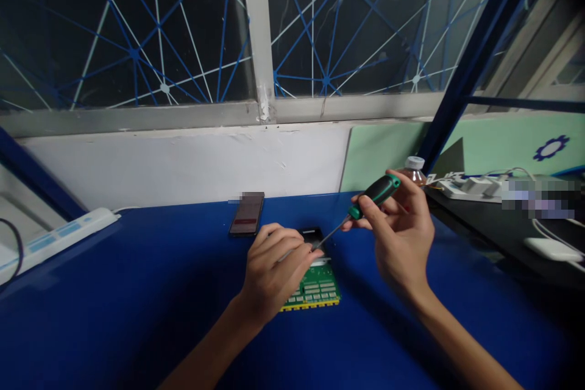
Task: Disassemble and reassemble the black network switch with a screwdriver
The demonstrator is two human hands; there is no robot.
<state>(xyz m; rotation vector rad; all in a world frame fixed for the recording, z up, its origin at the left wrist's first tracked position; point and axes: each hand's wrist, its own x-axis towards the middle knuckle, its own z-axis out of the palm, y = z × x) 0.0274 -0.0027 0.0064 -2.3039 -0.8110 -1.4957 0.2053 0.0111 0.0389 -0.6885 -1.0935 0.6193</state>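
A green circuit board (317, 289) with a black part at its far end lies on the blue table (137, 292). My left hand (276, 268) rests on the board with its fingers curled, pinching near the screwdriver's tip. My right hand (402, 228) grips a screwdriver (365, 201) with a green and black handle, its shaft slanting down to the left onto the board.
A dark phone (247, 214) lies flat behind the board near the white wall. A white power strip (59, 237) sits at the left edge. To the right stand a capped bottle (414, 169), another power strip with cables (466, 186) and a white mouse (552, 248) on a dark desk.
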